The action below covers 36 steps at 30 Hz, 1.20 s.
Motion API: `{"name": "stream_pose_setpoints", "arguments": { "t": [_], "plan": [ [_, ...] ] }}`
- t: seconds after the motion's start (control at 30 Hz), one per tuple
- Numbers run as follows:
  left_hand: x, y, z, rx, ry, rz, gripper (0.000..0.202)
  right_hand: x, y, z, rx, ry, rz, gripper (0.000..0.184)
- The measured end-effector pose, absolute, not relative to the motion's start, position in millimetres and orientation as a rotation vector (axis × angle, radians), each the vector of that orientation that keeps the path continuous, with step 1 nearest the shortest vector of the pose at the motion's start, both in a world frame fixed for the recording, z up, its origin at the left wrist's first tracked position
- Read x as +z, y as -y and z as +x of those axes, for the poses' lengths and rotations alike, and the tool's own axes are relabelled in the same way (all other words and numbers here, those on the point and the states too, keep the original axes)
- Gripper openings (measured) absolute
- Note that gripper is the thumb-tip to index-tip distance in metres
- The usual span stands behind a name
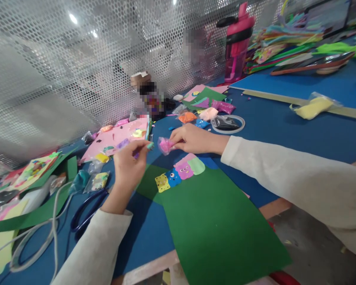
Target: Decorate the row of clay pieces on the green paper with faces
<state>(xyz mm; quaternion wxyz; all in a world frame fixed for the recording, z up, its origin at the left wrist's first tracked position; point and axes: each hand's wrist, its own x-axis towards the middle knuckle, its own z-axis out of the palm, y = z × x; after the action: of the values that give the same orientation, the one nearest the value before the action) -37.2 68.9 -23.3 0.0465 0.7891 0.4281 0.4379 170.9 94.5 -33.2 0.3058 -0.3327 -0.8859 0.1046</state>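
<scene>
The right hand (192,139) pinched a small bag of pink clay (165,145) between its fingertips, just above the far edge of the green sheet (216,225) on the blue table (284,126). The left hand (129,164), fingers closed, held a mint-green bit (150,145) just beside the bag, above the row of clay monsters (179,172) stuck at the sheet's far edge.

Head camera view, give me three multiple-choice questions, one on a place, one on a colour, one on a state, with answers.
1. Where do the little monster shapes sit?
A. on the green sheet's far edge
B. on the pink bottle
C. inside the scissors

2. What colour is the small bag in the right hand?
A. orange
B. pink
C. black

3. How is the left hand?
A. flat on the table
B. raised, fingers pinched
C. out of view

Answers: A, they line that edge; B, its contents show pink; B, it hovers with fingertips together.
</scene>
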Motion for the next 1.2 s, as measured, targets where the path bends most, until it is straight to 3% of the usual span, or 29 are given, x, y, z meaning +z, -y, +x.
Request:
{"name": "stream_pose_setpoints", "arguments": {
  "t": [0.2, 0.37, 0.53, 1.2],
  "plan": [
    [-20.4, -68.6, -41.1, 1.402, -1.284, 2.064, 0.021, -35.1, -101.7, 179.1, -0.086, 2.201, -1.137, 0.021],
    [-24.7, -62.4, -33.8, 1.374, -1.206, 1.961, 0.021, -24.2, -87.7, 176.6, -0.206, 2.105, -1.114, 0.038],
    [-26.0, -59.4, -28.0, 1.367, -1.13, 1.889, 0.029, -15.9, -64.6, 176.6, -0.021, 1.99, -0.773, 0.016],
    [-24.0, -61.9, -25.1, 1.304, -1.004, 1.798, 0.024, -26.8, -50.7, 170.1, 0.241, 2.023, -0.778, 0.014]
  ]
}}
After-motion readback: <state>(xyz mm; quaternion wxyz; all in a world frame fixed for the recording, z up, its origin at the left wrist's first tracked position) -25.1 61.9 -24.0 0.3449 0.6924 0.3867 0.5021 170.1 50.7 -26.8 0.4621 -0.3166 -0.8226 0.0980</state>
